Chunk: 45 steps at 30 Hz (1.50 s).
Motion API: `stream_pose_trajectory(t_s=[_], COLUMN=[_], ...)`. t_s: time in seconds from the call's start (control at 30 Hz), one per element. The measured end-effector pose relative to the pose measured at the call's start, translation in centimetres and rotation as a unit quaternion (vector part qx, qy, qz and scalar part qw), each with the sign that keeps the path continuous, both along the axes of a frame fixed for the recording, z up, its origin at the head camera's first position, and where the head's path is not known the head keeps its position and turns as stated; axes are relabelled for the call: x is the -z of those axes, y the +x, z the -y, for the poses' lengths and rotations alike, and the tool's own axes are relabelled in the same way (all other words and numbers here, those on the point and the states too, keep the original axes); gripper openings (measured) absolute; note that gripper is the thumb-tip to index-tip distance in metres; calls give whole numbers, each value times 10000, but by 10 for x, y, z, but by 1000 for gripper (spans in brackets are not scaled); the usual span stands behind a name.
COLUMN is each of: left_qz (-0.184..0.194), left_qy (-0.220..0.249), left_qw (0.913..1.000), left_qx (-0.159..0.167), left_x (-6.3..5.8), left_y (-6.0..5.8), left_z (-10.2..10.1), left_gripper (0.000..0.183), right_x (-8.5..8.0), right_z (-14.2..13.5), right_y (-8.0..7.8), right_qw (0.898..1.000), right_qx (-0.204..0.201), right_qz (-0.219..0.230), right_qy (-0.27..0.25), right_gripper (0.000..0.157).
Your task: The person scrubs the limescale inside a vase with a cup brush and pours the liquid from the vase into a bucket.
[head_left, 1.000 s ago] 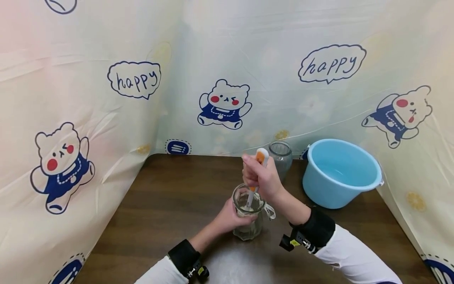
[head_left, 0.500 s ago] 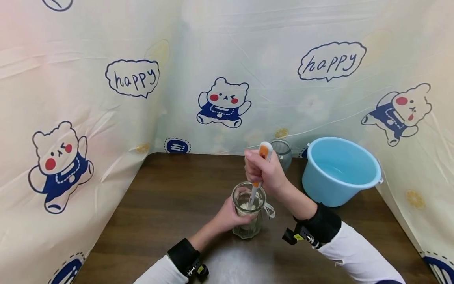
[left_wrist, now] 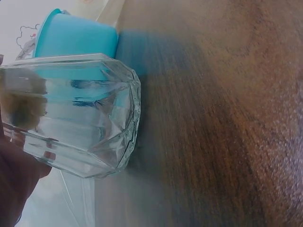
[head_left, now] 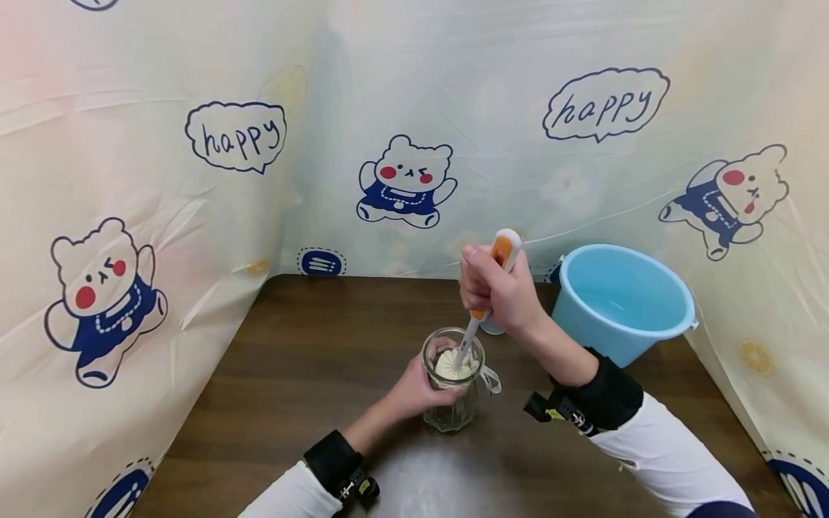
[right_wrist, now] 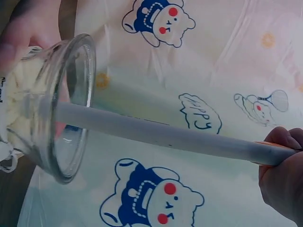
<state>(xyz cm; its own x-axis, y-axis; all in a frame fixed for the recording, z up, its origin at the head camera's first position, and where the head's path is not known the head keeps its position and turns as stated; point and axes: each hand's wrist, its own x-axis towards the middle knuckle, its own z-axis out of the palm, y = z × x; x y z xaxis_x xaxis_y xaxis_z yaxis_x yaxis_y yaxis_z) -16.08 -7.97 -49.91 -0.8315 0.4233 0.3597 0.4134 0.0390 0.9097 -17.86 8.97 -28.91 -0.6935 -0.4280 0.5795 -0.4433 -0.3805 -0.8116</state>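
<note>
your left hand [head_left: 419, 392] grips the glass jar [head_left: 453, 416]; above it, your right hand [head_left: 504, 289] clutches the long-handled scrubber [right_wrist: 165, 132].

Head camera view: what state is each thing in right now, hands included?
Left hand: gripping the glass jar.
Right hand: gripping the bottle brush.
Glass jar: uncovered, roughly upright.
Bottle brush: head inside the jar, handle tilted.
White ribbon: looped beside the jar's neck.
Blue bucket: upright, uncovered.
Glassware behind right hand: mostly hidden, state unclear.
</note>
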Motion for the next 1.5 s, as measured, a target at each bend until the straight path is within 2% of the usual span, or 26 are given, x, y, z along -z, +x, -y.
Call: stream_pose_trajectory(t_s=[0.2,0.3,0.37,0.53,0.6,0.67,0.8,0.87,0.93,1.23,1.33,1.5], left_qz=[126,120,82,41,50,77,130,148,154,163,181,185], left_qy=[-17,-23,-15,-51,-85,-108,-167,-191,-221,-257,-284,-254], left_qw=[9999,9999,10000,9999,9999,9998,9997,9997,9996,9994,9993,9994], left_qx=[46,56,36,-85,-130,-125,-98,-95,-100,-153,-187,-151], left_x=[-1,-1,-1,-1,-1,-1,-1,-1,-1,1,0,-1], left_y=[0,0,0,-1,-1,-2,-3,-4,-3,-1,0,-1], left_z=[0,0,0,1,1,1,0,1,1,2,2,2], left_gripper=[74,72,72,76,77,77,76,75,75,80,80,77], right_x=[30,39,37,17,13,18,40,48,50,21,29,56], right_z=[3,3,2,-1,-1,0,0,0,0,4,4,4], right_y=[1,3,5,9,12,13,10,9,10,17,16,10], right_qw=[9971,9952,9967,9997,9991,9987,9964,9959,9958,9955,9952,9963], right_qx=[171,257,185,-18,50,131,450,497,467,314,413,510], right_qz=[355,394,285,-225,-396,-425,-301,-156,-100,-853,-806,-360], right_qy=[649,857,731,115,120,244,645,745,785,260,375,586], right_gripper=[49,48,49,48,47,47,49,50,50,51,51,51])
